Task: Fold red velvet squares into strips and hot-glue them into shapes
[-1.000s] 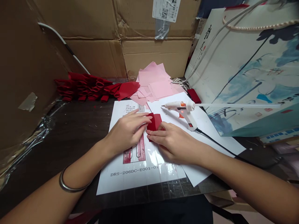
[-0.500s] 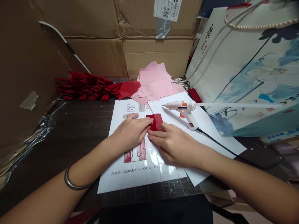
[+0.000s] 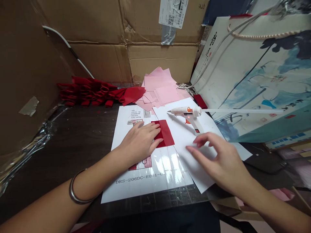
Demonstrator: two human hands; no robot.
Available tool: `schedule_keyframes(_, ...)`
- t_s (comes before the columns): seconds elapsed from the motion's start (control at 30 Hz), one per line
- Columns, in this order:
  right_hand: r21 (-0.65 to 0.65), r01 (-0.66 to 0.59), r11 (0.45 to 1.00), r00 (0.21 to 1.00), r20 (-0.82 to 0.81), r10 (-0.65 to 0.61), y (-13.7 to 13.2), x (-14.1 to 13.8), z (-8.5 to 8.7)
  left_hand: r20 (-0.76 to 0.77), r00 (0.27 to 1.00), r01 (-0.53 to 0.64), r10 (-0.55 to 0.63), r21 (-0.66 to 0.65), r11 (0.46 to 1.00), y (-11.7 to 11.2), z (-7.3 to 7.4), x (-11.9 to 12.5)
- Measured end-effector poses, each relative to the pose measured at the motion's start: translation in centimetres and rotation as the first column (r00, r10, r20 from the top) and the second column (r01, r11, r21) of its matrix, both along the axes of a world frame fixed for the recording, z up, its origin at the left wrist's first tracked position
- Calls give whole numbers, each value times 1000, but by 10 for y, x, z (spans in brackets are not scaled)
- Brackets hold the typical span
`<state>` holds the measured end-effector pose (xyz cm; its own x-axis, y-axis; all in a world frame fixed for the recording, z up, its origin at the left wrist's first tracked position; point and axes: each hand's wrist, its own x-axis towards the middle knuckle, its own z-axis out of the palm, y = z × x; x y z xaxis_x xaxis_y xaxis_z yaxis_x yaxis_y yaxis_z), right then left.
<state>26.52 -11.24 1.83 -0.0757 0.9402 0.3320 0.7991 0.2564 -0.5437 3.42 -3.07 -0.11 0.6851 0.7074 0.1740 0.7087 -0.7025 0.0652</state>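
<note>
A red fabric piece point(image 3: 166, 133) lies on the white printed sheets, its left part folded over. My left hand point(image 3: 141, 139) rests flat on its left edge, fingers stretched out and pressing it down. My right hand point(image 3: 213, 155) is raised off to the right, thumb and fingers apart with nothing between them. Just beyond that hand stands a white hot glue gun point(image 3: 188, 113), its nozzle pointing left and a long glue stick out of its back. The printed sheet point(image 3: 131, 191) under my left hand carries a picture, partly covered by the hand.
Rolled red fabric pieces point(image 3: 89, 92) are heaped at the back left. Pink squares point(image 3: 160, 85) are piled at the back centre, beside small metal clips point(image 3: 188, 89). A large paper bag point(image 3: 252, 81) stands at the right; cardboard boxes point(image 3: 97, 61) wall the back.
My right hand has let go of the red fabric and moved right, towards the glue gun. The fabric now lies wider open. My left hand has stayed on it.
</note>
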Motion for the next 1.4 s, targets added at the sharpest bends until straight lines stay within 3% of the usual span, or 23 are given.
schedule_keyframes(0.1,12,166,986,984,-65,-164,16,19,-9,-17,1000,-10,9,-20,1000,0,-1,-1)
schedule_keyframes(0.3,-227,73,971,989,-109,-100,64,19,-1,-14,1000,-6,6,-31,1000,-1,1,-1)
schedule_keyframes(0.4,-193,91,977,996,17,-89,76,14,4,-22,1000,-3,3,-25,1000,-1,1,-1)
schedule_keyframes(0.57,-137,122,983,992,-1,-123,81,14,-6,-59,998,-14,13,-24,1000,0,1,0)
schedule_keyframes(0.7,-174,54,983,991,-113,-74,83,21,-9,-67,998,-23,20,-44,999,2,2,0)
schedule_keyframes(0.83,-248,-50,968,973,-229,-8,81,28,-2,-67,997,-35,31,-62,997,4,2,0)
schedule_keyframes(0.93,-283,-70,957,987,-156,26,76,32,5,-67,997,-31,26,-68,997,5,2,0)
schedule_keyframes(1.1,-175,-83,981,995,34,90,71,33,13,-61,998,-13,9,-57,998,5,2,-2)
schedule_keyframes(1.27,-96,-59,994,996,67,66,75,27,13,-46,999,-4,2,-41,999,5,2,-1)
schedule_keyframes(1.4,-105,-67,992,995,70,74,80,19,9,-46,999,-10,7,-54,998,5,3,0)
